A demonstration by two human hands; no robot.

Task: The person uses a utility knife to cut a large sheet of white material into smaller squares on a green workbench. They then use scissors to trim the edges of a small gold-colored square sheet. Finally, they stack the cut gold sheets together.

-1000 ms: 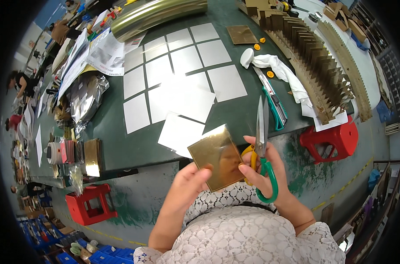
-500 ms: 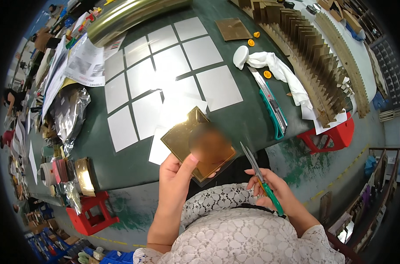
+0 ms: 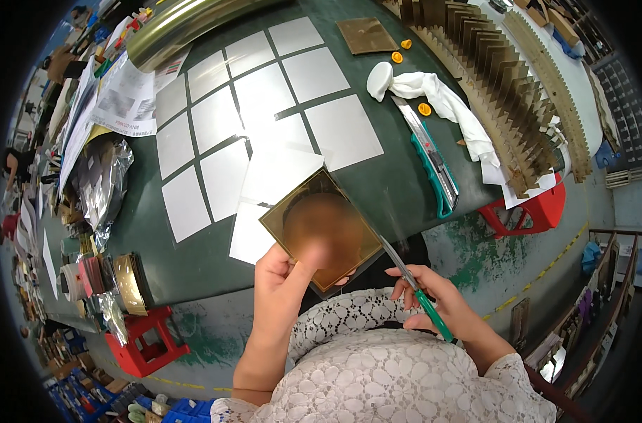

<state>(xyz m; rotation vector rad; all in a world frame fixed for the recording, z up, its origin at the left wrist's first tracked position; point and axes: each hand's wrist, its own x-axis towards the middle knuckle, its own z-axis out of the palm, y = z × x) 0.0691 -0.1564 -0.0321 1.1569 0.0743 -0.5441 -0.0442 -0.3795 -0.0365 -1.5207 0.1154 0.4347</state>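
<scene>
Support of the gold sheet [image 3: 338,233] had been left to the left hand's [image 3: 284,280] grip; the scissors [image 3: 415,287], grasped by the right hand [image 3: 442,303], had been tipped toward it.

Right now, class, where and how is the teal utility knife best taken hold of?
Probably by its teal handle, from the near side: the butt end lies toward the near edge of the green table, while the silver blade points away, toward the white cloth. The right hand holds scissors.
</scene>
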